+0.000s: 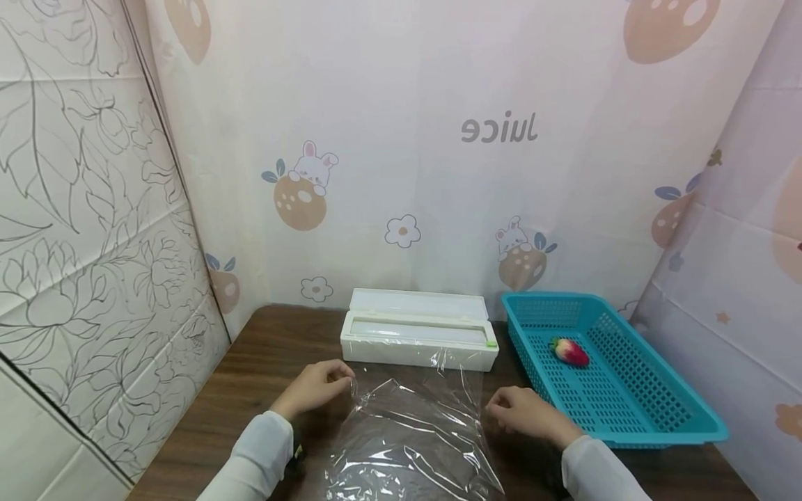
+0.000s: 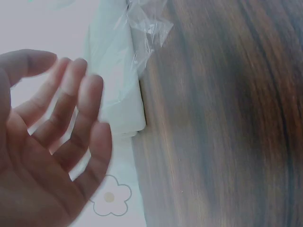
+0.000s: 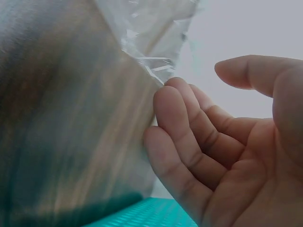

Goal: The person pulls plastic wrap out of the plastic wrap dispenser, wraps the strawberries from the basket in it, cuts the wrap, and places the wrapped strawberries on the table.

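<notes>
A sheet of clear plastic wrap (image 1: 413, 435) lies creased over the front of the table, running from the white wrap dispenser box (image 1: 420, 353), whose lid stands up. At the sheet's left edge is my left hand (image 1: 318, 387); in the left wrist view its fingers (image 2: 87, 101) are loosely bent and hold nothing. My right hand (image 1: 529, 412) is by the right edge of the wrap. In the right wrist view its thumb stands apart from the bent fingers (image 3: 170, 113), with wrap (image 3: 151, 42) just beyond the fingertips. Whether either hand touches the wrap I cannot tell.
On the right a blue plastic basket (image 1: 633, 438) holds a red and pale strawberry-like fruit (image 1: 570, 352). The dark wooden table (image 1: 276, 348) backs onto a printed curtain (image 1: 401, 174). A flower-patterned sheet (image 1: 94, 243) hangs along the left.
</notes>
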The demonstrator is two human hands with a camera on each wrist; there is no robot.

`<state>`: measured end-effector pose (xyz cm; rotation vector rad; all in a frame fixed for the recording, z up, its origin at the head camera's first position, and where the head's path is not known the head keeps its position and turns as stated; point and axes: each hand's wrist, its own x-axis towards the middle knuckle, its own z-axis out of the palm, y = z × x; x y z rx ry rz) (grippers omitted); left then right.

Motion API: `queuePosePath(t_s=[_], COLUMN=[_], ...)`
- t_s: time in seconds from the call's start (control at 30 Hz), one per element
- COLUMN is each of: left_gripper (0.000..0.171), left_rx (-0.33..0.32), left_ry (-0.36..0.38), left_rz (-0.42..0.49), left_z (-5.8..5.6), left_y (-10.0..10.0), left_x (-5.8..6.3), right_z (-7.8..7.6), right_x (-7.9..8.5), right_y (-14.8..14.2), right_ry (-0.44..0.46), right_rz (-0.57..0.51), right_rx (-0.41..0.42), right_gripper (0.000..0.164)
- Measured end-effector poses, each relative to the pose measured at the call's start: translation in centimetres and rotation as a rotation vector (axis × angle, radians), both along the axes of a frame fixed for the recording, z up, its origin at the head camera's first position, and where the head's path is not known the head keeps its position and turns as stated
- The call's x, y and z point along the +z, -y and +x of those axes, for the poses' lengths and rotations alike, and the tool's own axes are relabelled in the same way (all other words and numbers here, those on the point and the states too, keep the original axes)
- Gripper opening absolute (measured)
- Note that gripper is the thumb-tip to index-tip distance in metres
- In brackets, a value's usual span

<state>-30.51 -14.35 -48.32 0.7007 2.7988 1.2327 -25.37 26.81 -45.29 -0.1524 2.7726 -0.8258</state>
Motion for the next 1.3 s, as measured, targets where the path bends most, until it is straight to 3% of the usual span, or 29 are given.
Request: queuePosePath(t_s=[0.2,0.3,0.5,0.7,0.9,1.1,1.3], left_gripper=[0.015,0.014,0.017,0.016,0.019,0.021,0.021], left_rx=[-0.212,-0.268,-0.313,-0.368,-0.379,-0.356,-0.389], left_ry=[-0.032,-0.054,-0.087,-0.106,-0.16,-0.205,-0.136], left_rz=[0.031,0.028,-0.001,-0.031,-0.096,-0.121,-0.083], left_z=[0.1,0.0,0.4,1.0,1.3,1.2,1.4], left_y=[-0.8,-1.4,-2.5,-3.1,-3.6,-3.8,-4.0], left_x=[0.2,0.0,0.0,0.2,0.3,0.1,-0.5], right_z=[0.4,0.5,0.3,-0.5,-2.3,-5.0,-6.5], right_x=[1.7,2.5,4.1,6.7,8.3,8.1,6.8], right_y=[-0.6,-0.7,-2.4,-6.7,-11.3,-14.8,-16.5], right_ry=[-0.083,-0.091,-0.154,-0.276,-0.231,-0.194,-0.186], right_rz=[-0.047,-0.073,-0.101,-0.04,0.005,0.041,0.069], right_rx=[0.017,0.032,0.045,0.027,0.011,-0.017,-0.039], right_gripper=[0.021,0.025,0.029,0.033,0.044,0.047,0.049])
